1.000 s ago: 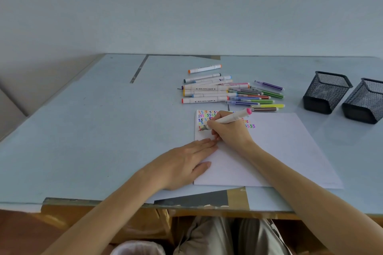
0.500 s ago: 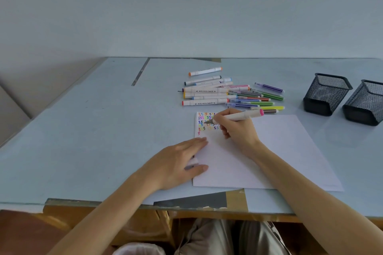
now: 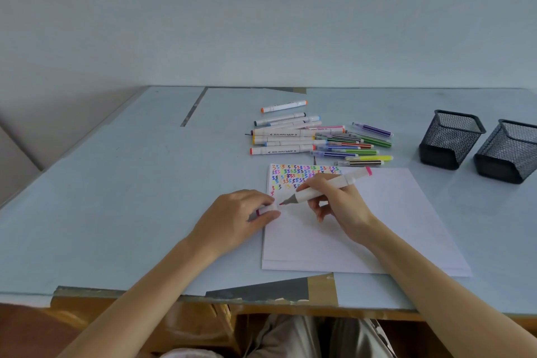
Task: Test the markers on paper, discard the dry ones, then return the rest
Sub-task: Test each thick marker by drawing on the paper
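Observation:
My right hand point(image 3: 338, 206) grips a white marker with a pink end point(image 3: 328, 186), its grey nib pointing left at the cap. My left hand point(image 3: 235, 219) pinches the marker's white cap point(image 3: 266, 209) at the left edge of the white paper point(image 3: 377, 227). The nib tip almost touches the cap's mouth. Rows of coloured squiggles point(image 3: 299, 176) fill the paper's top left corner. A pile of markers and thin pens point(image 3: 308, 136) lies on the table beyond the paper.
Two black mesh pen cups stand at the right, one point(image 3: 449, 139) nearer the pile and one point(image 3: 510, 151) at the frame edge. The pale blue table point(image 3: 130, 197) ends in a worn front edge above my lap.
My right hand lifted the pink marker off the squiggles and swung its nib left and down. My left hand left the paper flat position and picked up the cap, bringing it to the nib.

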